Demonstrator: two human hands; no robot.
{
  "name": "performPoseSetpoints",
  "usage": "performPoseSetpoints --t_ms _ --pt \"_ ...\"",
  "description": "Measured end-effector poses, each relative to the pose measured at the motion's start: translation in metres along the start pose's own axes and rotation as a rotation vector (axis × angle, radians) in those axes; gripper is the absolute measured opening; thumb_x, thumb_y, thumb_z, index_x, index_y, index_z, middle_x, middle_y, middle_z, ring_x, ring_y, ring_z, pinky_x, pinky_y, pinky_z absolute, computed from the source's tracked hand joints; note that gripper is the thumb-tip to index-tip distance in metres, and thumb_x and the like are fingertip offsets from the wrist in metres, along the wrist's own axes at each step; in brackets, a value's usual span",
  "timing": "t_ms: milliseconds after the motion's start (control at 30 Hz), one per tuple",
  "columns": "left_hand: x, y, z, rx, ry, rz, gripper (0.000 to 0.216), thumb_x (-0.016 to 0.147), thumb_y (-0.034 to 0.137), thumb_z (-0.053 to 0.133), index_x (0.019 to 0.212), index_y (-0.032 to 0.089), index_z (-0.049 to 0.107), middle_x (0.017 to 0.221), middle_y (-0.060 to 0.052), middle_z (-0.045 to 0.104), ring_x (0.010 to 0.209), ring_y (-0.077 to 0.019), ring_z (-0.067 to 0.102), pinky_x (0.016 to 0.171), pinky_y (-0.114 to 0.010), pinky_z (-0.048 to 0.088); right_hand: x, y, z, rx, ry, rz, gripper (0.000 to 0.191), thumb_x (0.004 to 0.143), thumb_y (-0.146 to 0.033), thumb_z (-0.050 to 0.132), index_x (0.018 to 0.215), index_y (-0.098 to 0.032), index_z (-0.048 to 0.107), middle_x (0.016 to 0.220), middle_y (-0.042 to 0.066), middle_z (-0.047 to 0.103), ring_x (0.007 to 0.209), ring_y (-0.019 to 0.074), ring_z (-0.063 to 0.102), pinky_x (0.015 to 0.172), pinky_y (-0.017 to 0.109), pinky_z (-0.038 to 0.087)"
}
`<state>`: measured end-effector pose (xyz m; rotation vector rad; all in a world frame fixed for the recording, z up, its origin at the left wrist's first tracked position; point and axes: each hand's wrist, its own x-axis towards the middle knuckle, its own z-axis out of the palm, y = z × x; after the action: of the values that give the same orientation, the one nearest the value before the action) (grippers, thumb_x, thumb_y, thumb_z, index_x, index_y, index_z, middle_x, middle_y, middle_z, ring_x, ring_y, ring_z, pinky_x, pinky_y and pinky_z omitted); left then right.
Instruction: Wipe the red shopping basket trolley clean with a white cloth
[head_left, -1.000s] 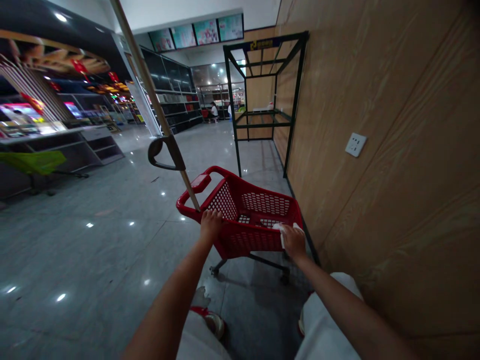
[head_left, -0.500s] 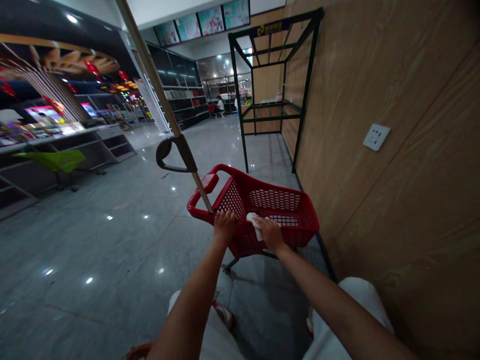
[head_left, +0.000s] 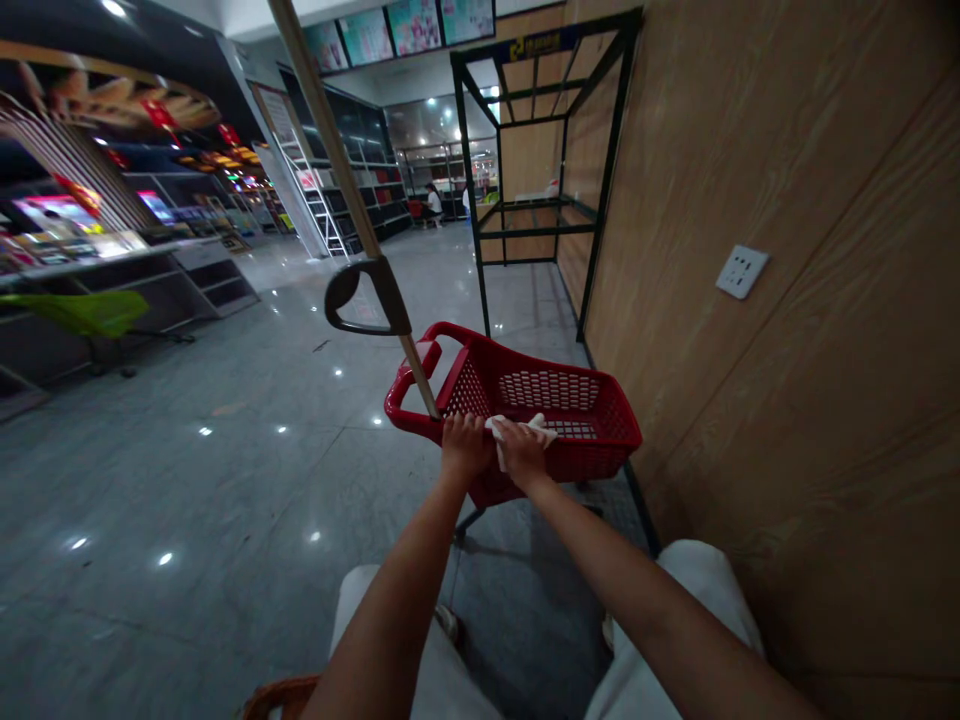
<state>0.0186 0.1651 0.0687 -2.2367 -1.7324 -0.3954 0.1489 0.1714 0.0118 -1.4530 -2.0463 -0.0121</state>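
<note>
A red plastic shopping cart (head_left: pixel 555 385) with perforated sides stands in front of me, close to the wooden wall. My left hand (head_left: pixel 465 442) is closed over its near rim, beside the handle end. Just to the right, my right hand (head_left: pixel 523 452) grips a white cloth (head_left: pixel 541 428) against the same rim; part of the cloth hangs over the edge into the basket. A long wooden pole (head_left: pixel 337 140) with a dark grey loop handle (head_left: pixel 371 298) rises at a slant from the cart's handle end. Its lower end is hidden behind the rim.
Behind the cart stands a dark metal frame rack (head_left: pixel 484 230) along the wood-panelled wall (head_left: pixel 720 150), which carries a white socket (head_left: pixel 742 272). To the left are a green cart (head_left: pixel 97 312) and a counter (head_left: pixel 202 270). A stepladder (head_left: pixel 322 205) and a seated person (head_left: pixel 433 203) are farther back.
My right hand has slid the cloth left along the rim, closer to my left hand. The view has shifted slightly, bringing a stepladder into sight.
</note>
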Motion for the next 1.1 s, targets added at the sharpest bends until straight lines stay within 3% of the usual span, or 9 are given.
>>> performPoseSetpoints --t_ms 133,267,333,433,600,733,900,1000,1100 --pt "-0.001 -0.007 0.003 0.013 -0.008 0.0 0.027 0.077 0.035 0.059 0.097 0.018 0.06 0.101 -0.011 0.06 0.099 -0.0289 0.049 0.093 -0.044 0.032 -0.016 0.072 -0.028 -0.149 -0.181 -0.088 0.036 0.095 -0.031 0.039 0.13 -0.03 0.05 0.112 0.006 0.065 0.095 0.017 0.057 0.083 0.03 0.033" --pt "0.002 -0.008 0.008 0.018 -0.012 -0.032 0.021 0.079 0.034 0.057 0.092 0.018 0.061 0.097 -0.012 0.061 0.097 -0.0294 0.049 0.091 -0.044 0.033 -0.048 0.138 -0.043 -0.25 -0.128 -0.072 0.037 0.094 -0.022 0.041 0.128 -0.029 0.052 0.126 0.004 0.058 0.104 0.0183 0.053 0.086 0.031 0.033" --pt "0.005 -0.005 0.01 0.008 -0.003 -0.039 0.023 0.078 0.034 0.057 0.092 0.017 0.061 0.096 -0.013 0.061 0.096 -0.0296 0.049 0.091 -0.044 0.033 -0.055 0.137 -0.039 -0.259 -0.051 -0.024 0.036 0.094 -0.022 0.041 0.127 -0.029 0.053 0.13 0.003 0.056 0.108 0.0199 0.051 0.089 0.034 0.032" --pt "0.011 0.002 0.011 0.004 0.014 -0.054 0.027 0.077 0.037 0.058 0.092 0.015 0.061 0.095 -0.013 0.06 0.094 -0.0299 0.049 0.09 -0.044 0.034 -0.048 0.098 -0.024 -0.238 0.021 0.041 0.036 0.094 -0.025 0.042 0.128 -0.03 0.053 0.133 0.002 0.054 0.11 0.0222 0.049 0.088 0.037 0.033" --pt "0.016 0.01 0.012 0.04 0.019 0.01 0.029 0.078 0.038 0.058 0.094 0.015 0.061 0.097 -0.013 0.06 0.094 -0.0296 0.05 0.09 -0.044 0.034 -0.016 0.044 -0.02 -0.185 -0.036 -0.015 0.044 0.088 -0.037 0.053 0.131 -0.031 0.05 0.131 0.005 0.053 0.101 0.0237 0.048 0.081 0.035 0.036" --pt "0.016 0.009 0.013 0.046 0.006 0.01 0.029 0.077 0.037 0.06 0.095 0.016 0.061 0.1 -0.013 0.06 0.097 -0.0303 0.05 0.09 -0.044 0.033 -0.013 0.091 -0.039 -0.214 -0.105 -0.03 0.041 0.083 -0.043 0.059 0.122 -0.029 0.057 0.117 0.008 0.06 0.104 0.0253 0.047 0.088 0.039 0.032" --pt "0.017 0.01 0.014 0.036 0.017 0.011 0.028 0.078 0.035 0.058 0.098 0.016 0.061 0.099 -0.014 0.061 0.096 -0.0305 0.05 0.091 -0.044 0.033 -0.034 0.173 -0.056 -0.245 -0.178 -0.041 0.035 0.09 -0.044 0.047 0.116 -0.024 0.06 0.124 0.009 0.056 0.112 0.0235 0.048 0.094 0.038 0.032" --pt "0.018 0.014 0.015 0.02 0.034 -0.009 0.026 0.079 0.032 0.055 0.097 0.015 0.061 0.097 -0.015 0.061 0.096 -0.0308 0.05 0.09 -0.045 0.034 -0.032 0.166 -0.054 -0.243 -0.255 -0.01 0.038 0.093 -0.042 0.043 0.121 -0.022 0.056 0.121 0.01 0.058 0.105 0.0203 0.053 0.089 0.032 0.037" --pt "0.018 0.018 0.013 0.018 0.041 -0.017 0.024 0.079 0.03 0.054 0.096 0.014 0.062 0.095 -0.015 0.061 0.095 -0.0312 0.05 0.09 -0.045 0.034 -0.016 0.114 -0.042 -0.213 -0.26 -0.037 0.038 0.094 -0.042 0.039 0.126 -0.024 0.052 0.125 0.008 0.056 0.107 0.0196 0.053 0.089 0.031 0.038"
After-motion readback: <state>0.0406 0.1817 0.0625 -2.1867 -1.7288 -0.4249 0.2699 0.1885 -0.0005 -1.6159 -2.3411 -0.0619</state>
